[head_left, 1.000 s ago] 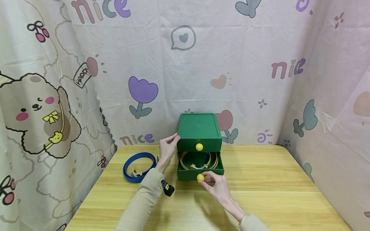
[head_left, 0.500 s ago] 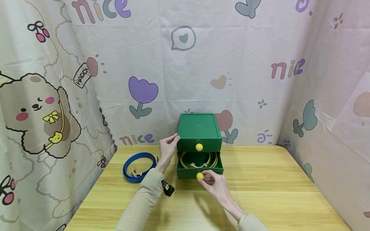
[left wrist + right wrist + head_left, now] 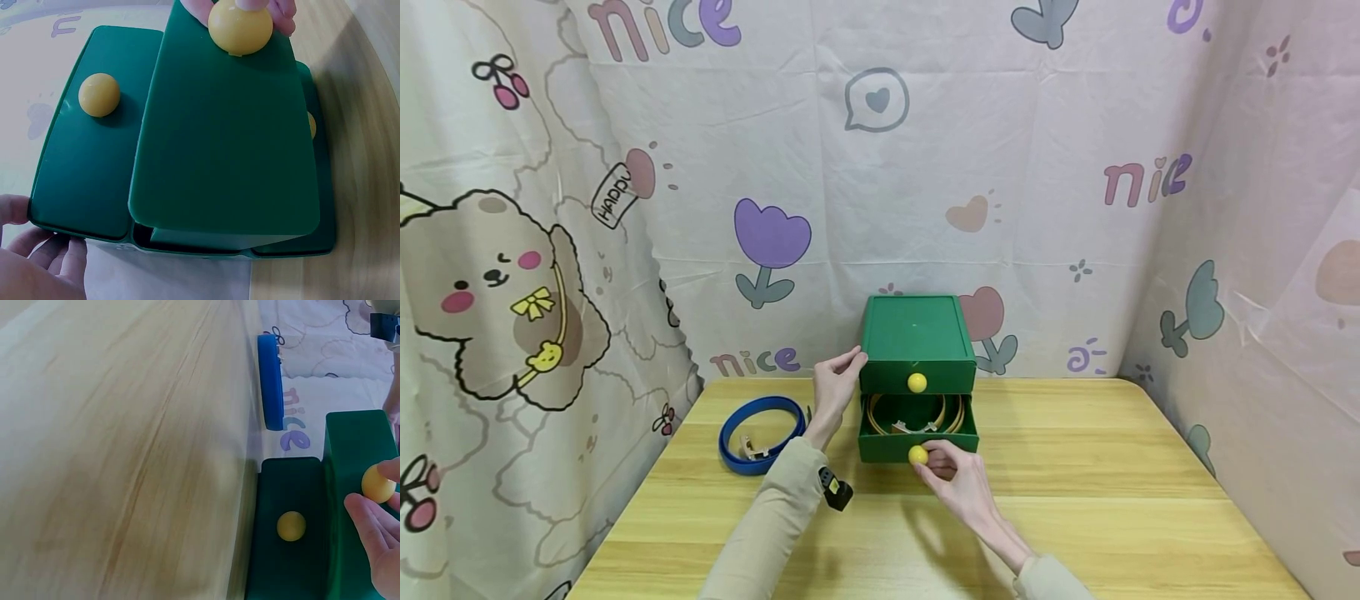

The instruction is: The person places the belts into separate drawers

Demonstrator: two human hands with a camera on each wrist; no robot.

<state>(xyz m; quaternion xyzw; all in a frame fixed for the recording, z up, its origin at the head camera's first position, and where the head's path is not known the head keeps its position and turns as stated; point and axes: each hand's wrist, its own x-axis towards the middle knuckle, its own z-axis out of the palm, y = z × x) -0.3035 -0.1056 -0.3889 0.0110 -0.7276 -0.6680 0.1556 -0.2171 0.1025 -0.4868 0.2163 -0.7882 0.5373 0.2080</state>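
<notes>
A green drawer cabinet (image 3: 917,329) stands at the back of the table, its middle drawer (image 3: 886,450) partly pulled out. Inside that drawer lies a coiled yellow-tan belt (image 3: 956,421) with a silvery buckle. My right hand (image 3: 967,492) pinches the drawer's round yellow knob (image 3: 377,485) between thumb and fingers. At the cabinet's upper left front corner, my left hand (image 3: 835,387) holds the edge with thumb and fingertips. The top drawer (image 3: 87,162) and the bottom drawer (image 3: 287,487) are closed. A coiled blue belt (image 3: 730,429) with a gold-toned buckle rests left of my left hand.
The wooden table (image 3: 1112,467) extends to the right and in front of the cabinet. A patterned curtain (image 3: 880,208) hangs close behind it and along both sides. My left forearm passes beside the blue belt.
The middle drawer has slid slightly inward, and my right hand has moved with its knob. My left hand keeps its place at the corner. The blue belt has not moved.
</notes>
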